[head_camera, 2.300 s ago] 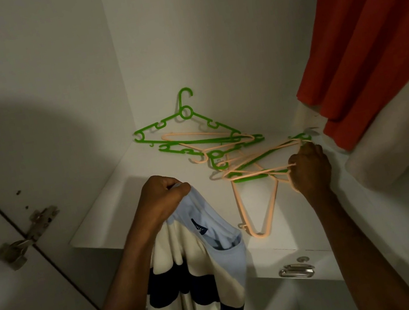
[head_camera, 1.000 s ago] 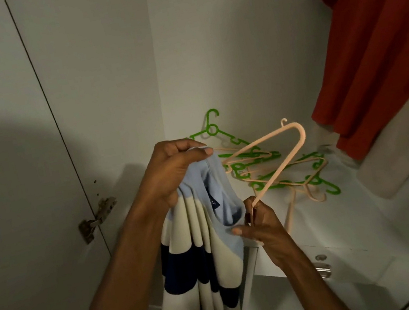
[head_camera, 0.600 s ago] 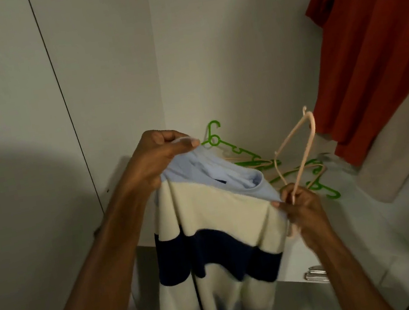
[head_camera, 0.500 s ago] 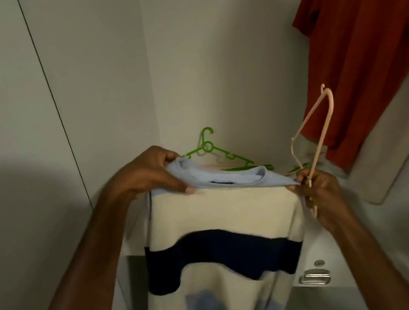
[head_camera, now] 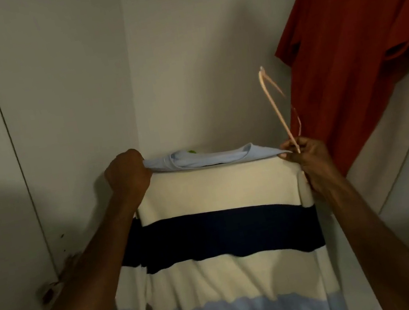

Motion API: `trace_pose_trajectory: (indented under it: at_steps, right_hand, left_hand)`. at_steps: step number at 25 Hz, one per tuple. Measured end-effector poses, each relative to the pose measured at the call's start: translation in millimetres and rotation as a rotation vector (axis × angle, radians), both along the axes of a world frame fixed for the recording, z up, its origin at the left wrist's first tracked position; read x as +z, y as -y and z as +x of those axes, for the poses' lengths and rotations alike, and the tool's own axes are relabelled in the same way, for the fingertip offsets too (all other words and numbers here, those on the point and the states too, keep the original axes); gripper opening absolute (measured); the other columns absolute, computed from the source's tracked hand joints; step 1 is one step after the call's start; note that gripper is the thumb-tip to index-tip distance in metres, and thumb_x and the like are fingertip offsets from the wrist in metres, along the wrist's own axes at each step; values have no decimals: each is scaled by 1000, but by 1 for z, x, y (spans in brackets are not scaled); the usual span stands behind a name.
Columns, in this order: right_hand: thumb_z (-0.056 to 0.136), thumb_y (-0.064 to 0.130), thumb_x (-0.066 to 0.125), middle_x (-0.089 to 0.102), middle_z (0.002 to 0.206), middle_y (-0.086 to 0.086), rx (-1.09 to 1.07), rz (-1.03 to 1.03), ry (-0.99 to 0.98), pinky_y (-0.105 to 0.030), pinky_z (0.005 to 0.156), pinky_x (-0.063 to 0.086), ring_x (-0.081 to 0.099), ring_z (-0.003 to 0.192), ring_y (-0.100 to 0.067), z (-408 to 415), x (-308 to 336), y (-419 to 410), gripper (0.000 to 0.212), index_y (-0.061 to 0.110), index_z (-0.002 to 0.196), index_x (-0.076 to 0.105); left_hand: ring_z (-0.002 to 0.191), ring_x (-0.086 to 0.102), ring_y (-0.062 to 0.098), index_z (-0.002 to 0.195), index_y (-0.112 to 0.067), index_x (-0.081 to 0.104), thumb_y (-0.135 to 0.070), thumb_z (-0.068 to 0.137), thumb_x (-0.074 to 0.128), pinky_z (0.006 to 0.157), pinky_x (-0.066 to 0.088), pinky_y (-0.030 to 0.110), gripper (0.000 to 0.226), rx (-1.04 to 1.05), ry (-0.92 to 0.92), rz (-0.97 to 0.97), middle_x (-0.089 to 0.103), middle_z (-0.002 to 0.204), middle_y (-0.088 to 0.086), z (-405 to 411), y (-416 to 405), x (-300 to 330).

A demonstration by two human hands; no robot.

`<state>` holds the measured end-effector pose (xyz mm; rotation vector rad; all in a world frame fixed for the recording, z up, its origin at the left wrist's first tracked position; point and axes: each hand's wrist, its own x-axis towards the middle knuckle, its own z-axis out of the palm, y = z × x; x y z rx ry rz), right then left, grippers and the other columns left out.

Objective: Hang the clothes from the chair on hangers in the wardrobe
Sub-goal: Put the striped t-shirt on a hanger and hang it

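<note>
A striped shirt (head_camera: 218, 193) in cream, navy and light blue hangs spread out in front of me inside the wardrobe. My left hand (head_camera: 128, 176) grips its left shoulder. My right hand (head_camera: 304, 153) pinches the right shoulder and also holds a peach plastic hanger (head_camera: 275, 106), which sticks up edge-on from the fist. A speck of a green hanger (head_camera: 192, 151) shows just above the collar; the shirt hides the shelf and the other hangers.
A red shirt (head_camera: 359, 45) hangs at the upper right over a beige garment (head_camera: 395, 126). The white wardrobe back wall (head_camera: 195, 60) and the left side panel (head_camera: 51, 99) enclose the space. A door hinge (head_camera: 49, 288) shows at lower left.
My right hand picked a peach hanger off the shelf and took the shirt's right shoulder. Both hands then rose and moved apart, spreading the shirt flat. The view tilted upward.
</note>
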<state>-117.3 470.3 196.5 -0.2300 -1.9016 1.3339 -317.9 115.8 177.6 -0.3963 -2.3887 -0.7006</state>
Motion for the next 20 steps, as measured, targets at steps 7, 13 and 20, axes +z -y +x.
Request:
trace_pose_trajectory:
  at_steps: [7, 13, 20]
  right_hand:
    - [73, -8, 81, 61, 65, -4, -92, 89, 199, -25, 56, 44, 53, 53, -5, -99, -80, -50, 18, -1, 71, 65]
    - [68, 18, 89, 70, 69, 1, -193, 182, 480, -35, 63, 54, 67, 70, -23, -133, -165, -77, 23, 19, 68, 66]
    - [81, 21, 80, 69, 79, 0, -272, 353, 672, -32, 68, 51, 68, 82, -29, -146, -212, -75, 19, 27, 72, 64]
  left_hand:
    - [80, 65, 36, 82, 0, 62, 9, 84, 63, 62, 40, 36, 9, 133, 60, -83, 68, 83, 21, -95, -74, -66]
    - [73, 67, 28, 79, -6, 69, -1, 65, 84, 55, 53, 32, 21, 75, 457, -230, 66, 79, 12, -111, -94, -176]
    - [91, 66, 39, 109, -9, 67, -13, 82, 71, 74, 51, 42, 27, -142, 329, 53, 63, 111, 17, -97, -111, -217]
